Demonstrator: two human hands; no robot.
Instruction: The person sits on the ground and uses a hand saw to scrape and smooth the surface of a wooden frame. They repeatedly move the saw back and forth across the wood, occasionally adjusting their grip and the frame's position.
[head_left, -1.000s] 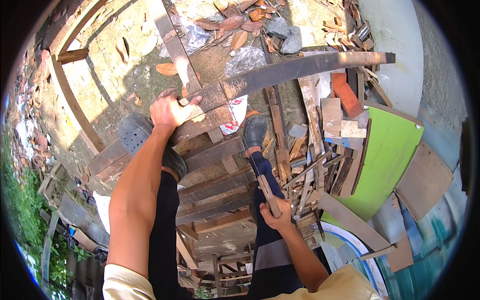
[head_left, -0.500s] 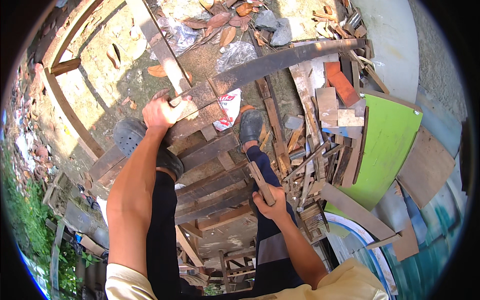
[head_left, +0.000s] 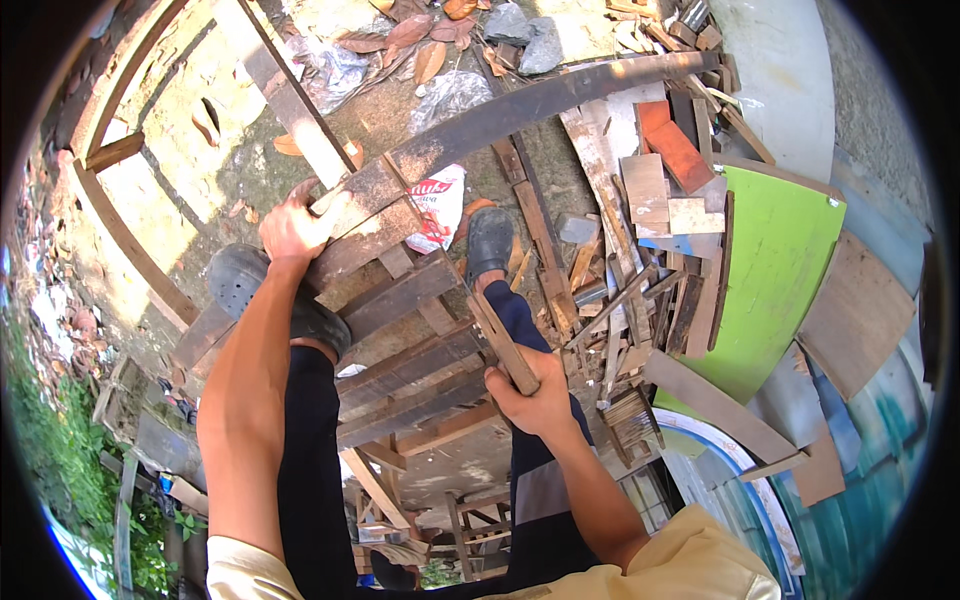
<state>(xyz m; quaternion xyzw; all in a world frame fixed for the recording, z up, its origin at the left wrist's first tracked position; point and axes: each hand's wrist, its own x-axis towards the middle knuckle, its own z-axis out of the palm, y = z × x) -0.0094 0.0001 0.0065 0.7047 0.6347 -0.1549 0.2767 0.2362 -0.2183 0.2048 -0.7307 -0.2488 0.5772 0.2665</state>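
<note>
A long dark wooden plank lies slanting across a stack of timber pieces and reaches away to the far right. My left hand presses on its near left end, fingers curled over the edge. In my right hand, lower and to the right, is the wooden handle of a saw, held in closed fingers. Its thin blade runs up toward a narrow cut line across the plank, though much of it is hard to make out. Slatted lumber sits beneath the plank, between my legs.
My shod feet, in dark clogs, stand on either side of the timber. Scrap wood and a green board crowd the right. A wooden frame is at left. Dry leaves, stones and plastic bags lie beyond.
The whole view has shifted a little, moving the scene left and up. Relative to the plank, the saw handle has moved slightly closer to it. My left hand keeps its hold on the plank.
</note>
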